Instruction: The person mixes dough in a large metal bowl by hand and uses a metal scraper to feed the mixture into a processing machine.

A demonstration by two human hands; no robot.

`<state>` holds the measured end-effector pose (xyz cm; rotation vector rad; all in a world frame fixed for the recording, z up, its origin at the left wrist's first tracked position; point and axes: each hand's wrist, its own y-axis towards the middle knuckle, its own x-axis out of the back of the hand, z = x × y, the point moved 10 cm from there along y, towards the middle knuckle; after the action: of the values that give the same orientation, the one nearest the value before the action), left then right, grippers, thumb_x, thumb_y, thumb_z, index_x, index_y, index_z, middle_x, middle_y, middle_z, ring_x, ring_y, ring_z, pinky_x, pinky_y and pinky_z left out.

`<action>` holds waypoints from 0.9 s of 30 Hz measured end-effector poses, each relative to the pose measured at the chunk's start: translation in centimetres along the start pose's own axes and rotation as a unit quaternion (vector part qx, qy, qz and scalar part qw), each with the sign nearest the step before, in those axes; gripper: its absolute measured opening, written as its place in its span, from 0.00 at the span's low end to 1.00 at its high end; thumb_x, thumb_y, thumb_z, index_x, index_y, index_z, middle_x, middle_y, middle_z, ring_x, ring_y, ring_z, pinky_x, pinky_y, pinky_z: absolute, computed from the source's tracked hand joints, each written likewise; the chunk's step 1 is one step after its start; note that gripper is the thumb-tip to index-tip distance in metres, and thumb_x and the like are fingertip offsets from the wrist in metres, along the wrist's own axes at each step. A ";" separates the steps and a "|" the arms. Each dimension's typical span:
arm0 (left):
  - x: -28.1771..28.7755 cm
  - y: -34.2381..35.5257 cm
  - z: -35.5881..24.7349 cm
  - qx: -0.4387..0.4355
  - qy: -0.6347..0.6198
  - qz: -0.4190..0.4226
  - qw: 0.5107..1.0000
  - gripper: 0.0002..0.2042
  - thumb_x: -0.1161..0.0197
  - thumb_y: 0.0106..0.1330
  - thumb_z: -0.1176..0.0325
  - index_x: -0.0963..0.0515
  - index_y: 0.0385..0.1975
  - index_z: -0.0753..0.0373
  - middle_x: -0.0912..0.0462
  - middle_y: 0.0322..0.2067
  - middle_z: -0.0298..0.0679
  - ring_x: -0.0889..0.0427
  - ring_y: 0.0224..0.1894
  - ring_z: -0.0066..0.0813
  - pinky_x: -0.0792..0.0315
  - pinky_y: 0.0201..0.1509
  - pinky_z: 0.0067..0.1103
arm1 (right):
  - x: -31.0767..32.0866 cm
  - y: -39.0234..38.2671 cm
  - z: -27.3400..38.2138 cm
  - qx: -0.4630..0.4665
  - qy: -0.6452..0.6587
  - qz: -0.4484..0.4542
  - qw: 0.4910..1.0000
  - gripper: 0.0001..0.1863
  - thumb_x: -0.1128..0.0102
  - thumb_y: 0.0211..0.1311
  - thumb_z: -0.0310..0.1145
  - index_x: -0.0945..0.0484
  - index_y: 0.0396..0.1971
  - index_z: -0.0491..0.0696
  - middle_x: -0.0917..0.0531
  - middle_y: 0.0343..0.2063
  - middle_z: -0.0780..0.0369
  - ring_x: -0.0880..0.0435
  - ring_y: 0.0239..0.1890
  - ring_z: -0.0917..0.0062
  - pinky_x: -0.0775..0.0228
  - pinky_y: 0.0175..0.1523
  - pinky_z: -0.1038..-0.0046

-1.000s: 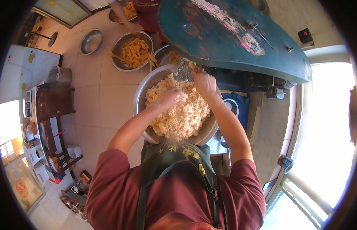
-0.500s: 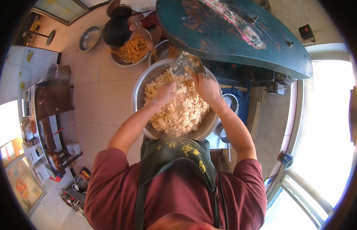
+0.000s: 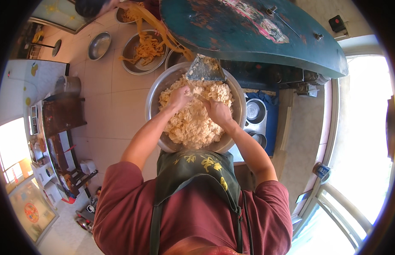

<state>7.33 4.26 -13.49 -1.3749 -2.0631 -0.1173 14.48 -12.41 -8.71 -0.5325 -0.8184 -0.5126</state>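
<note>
A large steel bowl (image 3: pixel 153 127) in front of my apron is heaped with pale, crumbly dough (image 3: pixel 193 129). My left hand (image 3: pixel 179 98) is in the left half of the heap, its fingers curled into the dough. Opposite it, my right hand (image 3: pixel 218 111) is closed around dough too, its fingertips sunk in the crumbs near the middle. Beyond both hands a metal chute (image 3: pixel 206 70) of the green machine (image 3: pixel 244 38) overhangs the bowl's far rim, with clumps of dough on it.
At far left, a co-worker's hands lift long yellow dough strips (image 3: pixel 157 27) above a basin (image 3: pixel 128 68) holding more strips. A shallow metal bowl (image 3: pixel 99 45) lies on the tiled floor. Round metal pots (image 3: pixel 255 111) stand right of my bowl. A brown cabinet (image 3: pixel 63 114) is at left.
My right hand has come down from the chute into the dough, toward my left hand. The co-worker has moved back from the basin, and long strips now hang between basins.
</note>
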 end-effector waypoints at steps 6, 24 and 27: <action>1.0 -2.7 -2.2 0.098 -0.033 0.092 0.990 0.16 0.29 0.62 0.63 0.23 0.45 0.64 0.16 0.33 0.46 0.17 0.35 0.29 0.25 0.37 0.28 | 0.2 2.5 -0.6 -0.027 -0.048 0.000 0.999 0.20 0.52 0.71 0.45 0.22 0.36 0.42 0.16 0.26 0.45 0.14 0.31 0.51 0.23 0.36 0.53; 2.8 1.7 -8.8 0.014 0.098 0.110 0.989 0.25 0.42 0.68 0.72 0.34 0.66 0.59 0.24 0.58 0.52 0.20 0.54 0.43 0.24 0.54 0.36 | 9.8 7.1 1.5 0.014 -0.083 -0.110 0.990 0.24 0.52 0.73 0.48 0.20 0.27 0.43 0.16 0.21 0.48 0.14 0.25 0.54 0.21 0.34 0.57; 3.1 -0.6 -2.7 -0.024 0.169 0.097 0.981 0.23 0.44 0.71 0.66 0.33 0.66 0.58 0.23 0.56 0.51 0.23 0.58 0.44 0.28 0.58 0.40 | 9.0 9.9 0.9 0.016 -0.100 -0.126 0.987 0.22 0.50 0.71 0.46 0.20 0.27 0.42 0.17 0.20 0.47 0.15 0.26 0.50 0.21 0.33 0.54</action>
<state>7.35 5.40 -9.45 -1.4643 -1.6495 -0.2979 25.28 -6.34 -3.59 -0.4566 -1.0934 -0.6843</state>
